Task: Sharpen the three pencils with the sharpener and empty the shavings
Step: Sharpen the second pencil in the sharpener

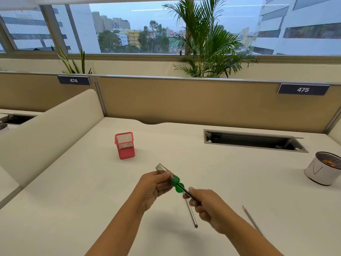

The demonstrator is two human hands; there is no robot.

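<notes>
My left hand (153,187) grips a sharpener (167,172) with a clear shavings case and a green end, held above the desk. My right hand (206,204) pinches a dark pencil (187,191) whose tip is in the green end of the sharpener. A second pencil (191,213) lies on the desk just below my right hand, partly hidden by my fingers. A third pencil (252,219) lies to the right, its sharp tip pointing away from me.
A red mesh pen holder (125,145) stands on the white desk (73,191) at the middle left. A round white mesh bin (323,169) with orange scraps sits at the right edge. A cable slot (252,141) is open at the back right.
</notes>
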